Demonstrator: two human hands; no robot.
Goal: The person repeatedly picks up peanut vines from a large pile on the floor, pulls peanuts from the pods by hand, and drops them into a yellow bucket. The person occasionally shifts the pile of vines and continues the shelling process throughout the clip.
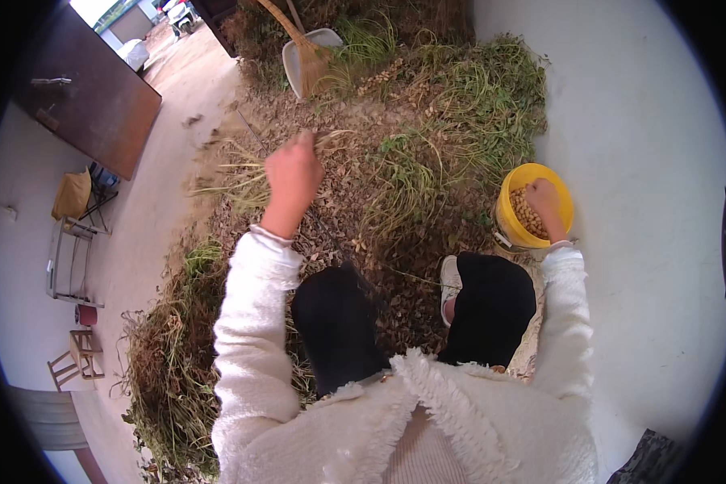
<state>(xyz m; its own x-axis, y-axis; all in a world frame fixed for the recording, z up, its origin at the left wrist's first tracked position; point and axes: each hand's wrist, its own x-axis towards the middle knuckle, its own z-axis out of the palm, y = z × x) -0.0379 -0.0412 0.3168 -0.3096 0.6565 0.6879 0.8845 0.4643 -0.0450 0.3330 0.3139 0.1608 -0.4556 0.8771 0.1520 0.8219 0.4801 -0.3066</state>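
Out in front of me, my left hand (293, 172) is closed around a bunch of pale peanut stems (239, 178); they fan out to the left, and a few wisps poke out on its far side. Over on the right, my right hand (543, 198) is inside the mouth of a yellow bucket (505, 215), above the peanuts (523, 215) that partly fill it. Its fingers are curled, and whether anything is in them is hidden. Between the two hands lie green peanut vines (411, 187), with some pods (358, 244) near their lower end.
Further off lie more vines (484, 103), loose peanuts (381, 78), a straw broom (314, 63) and a white dustpan (290, 66). A heap of drying plants (169, 357) is at my left. The white wall (635, 242) stands close behind the bucket. Dry leaves (339, 193) cover the floor.
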